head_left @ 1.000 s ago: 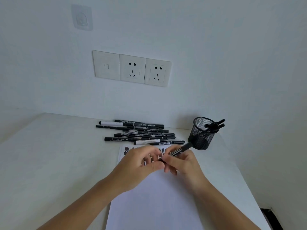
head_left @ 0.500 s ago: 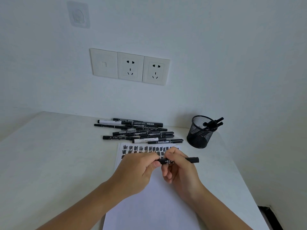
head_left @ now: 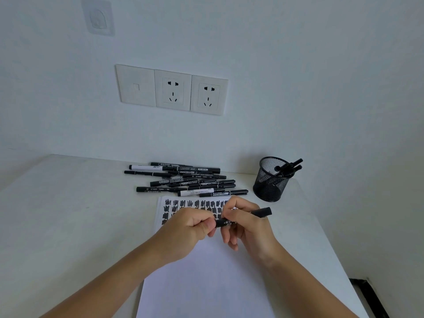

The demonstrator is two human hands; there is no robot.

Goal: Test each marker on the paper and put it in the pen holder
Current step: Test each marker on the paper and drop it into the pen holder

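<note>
Untested marker pile (head_left: 183, 180) lies at the back, left of centre. My left hand (head_left: 192, 228) pinches one end of the marker (head_left: 226, 223), and my right hand (head_left: 249, 223) wraps its barrel, held level over the scribbled paper (head_left: 206, 283). Pen holder (head_left: 270, 180) is far right and holds a few markers. Risk: a jerky cap pull could swing the tip into my fingers or drop the marker. The barrel print is too small to read.

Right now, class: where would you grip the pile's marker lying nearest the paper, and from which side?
Pinch the nearest marker across its barrel near the right end, from above. It lies flat along the paper's far edge with other markers packed behind it, and that end juts clear.
</note>
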